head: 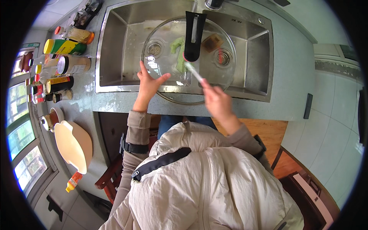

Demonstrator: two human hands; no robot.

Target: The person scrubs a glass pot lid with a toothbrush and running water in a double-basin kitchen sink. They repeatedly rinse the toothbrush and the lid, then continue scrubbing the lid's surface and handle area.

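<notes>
A large round glass lid (pixel 169 83) with a black handle (pixel 192 49) lies across a double stainless-steel sink (pixel 260 66). My left hand (pixel 151 77) touches the lid's left rim, its thumb and fingers spread. In my right hand (pixel 217 100), somewhat blurred, is a thin light-coloured stick-like tool (pixel 195 72), perhaps a brush, whose whitish tip is at the lower end of the black handle. Through the glass show a green cloth (pixel 180 56) and a brown object (pixel 212 42), with drains in both basins.
Bottles and jars (pixel 64 47) crowd the counter at the left. Nearer stand a cream plastic basin (pixel 73 143), a small jar (pixel 49 120) and a yellow-capped bottle (pixel 74 181). A faucet (pixel 214 3) rises behind the sink. The counter's front edge (pixel 258 115) runs before me.
</notes>
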